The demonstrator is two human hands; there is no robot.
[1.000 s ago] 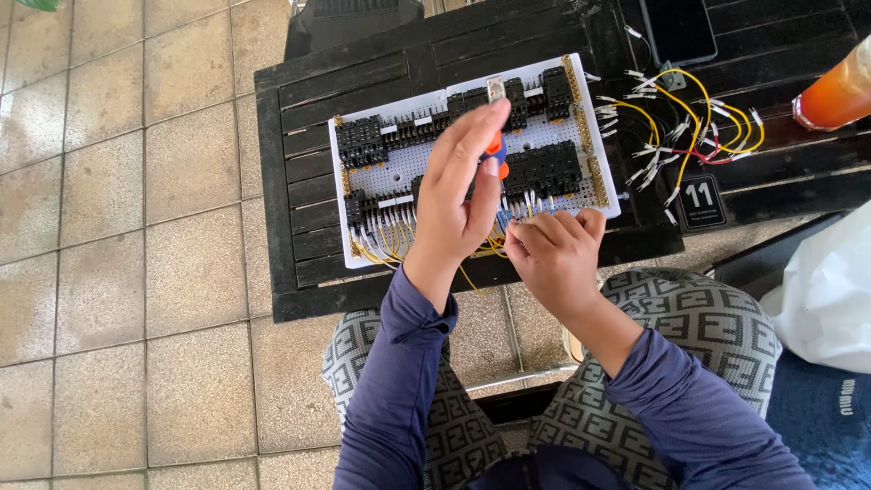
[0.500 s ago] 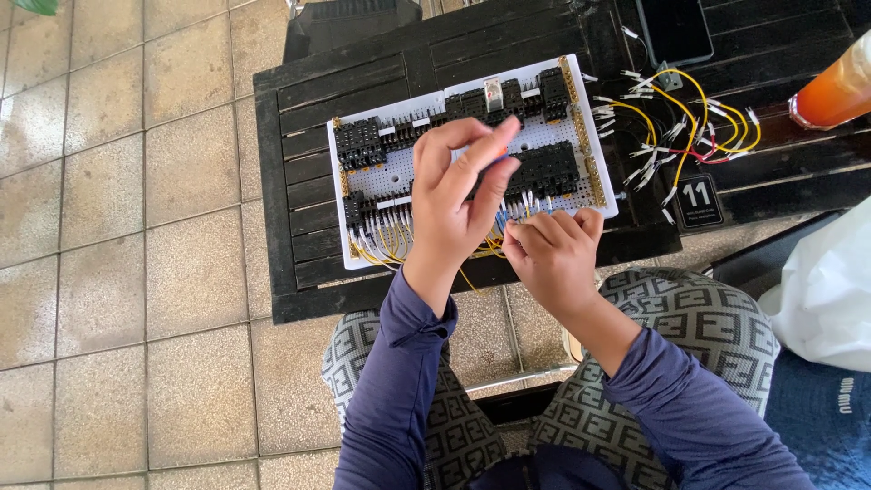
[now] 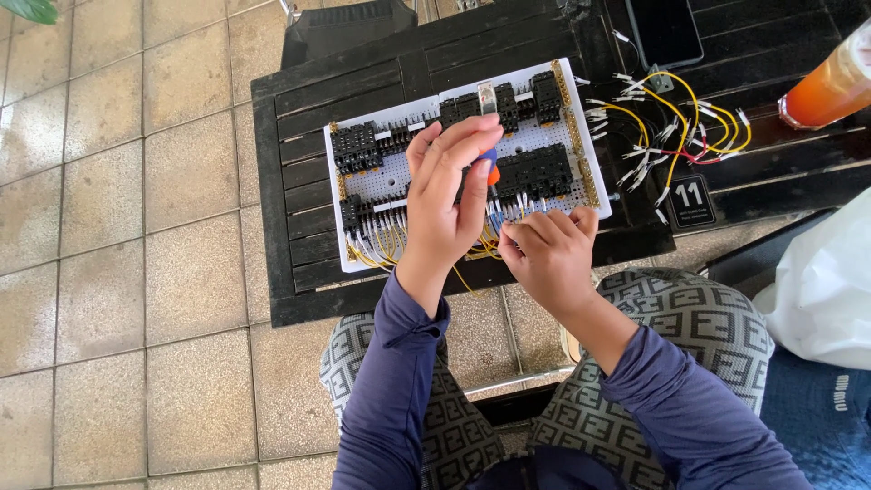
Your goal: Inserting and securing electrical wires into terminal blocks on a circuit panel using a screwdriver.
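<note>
A white perforated panel (image 3: 544, 132) with several black terminal blocks and yellow wires lies on a black slatted table (image 3: 299, 191). My left hand (image 3: 449, 195) hovers over the panel's middle, closed around a screwdriver with a blue and orange handle (image 3: 490, 166). At the panel's near edge my right hand (image 3: 549, 254) pinches a yellow wire (image 3: 508, 220) at the lower row of terminals. Both arms wear dark blue sleeves.
A loose bundle of yellow, red and white wires (image 3: 676, 127) lies right of the panel. Beyond them are a dark phone (image 3: 667, 32), an orange drink (image 3: 830, 82) and a small numbered marker (image 3: 689, 195). A white plastic bag (image 3: 821, 290) sits at right. Beige floor tiles lie at left.
My left hand has turned and shifted slightly with the screwdriver over the panel, fingers curling closer around the handle. My right hand has stayed at the near edge.
</note>
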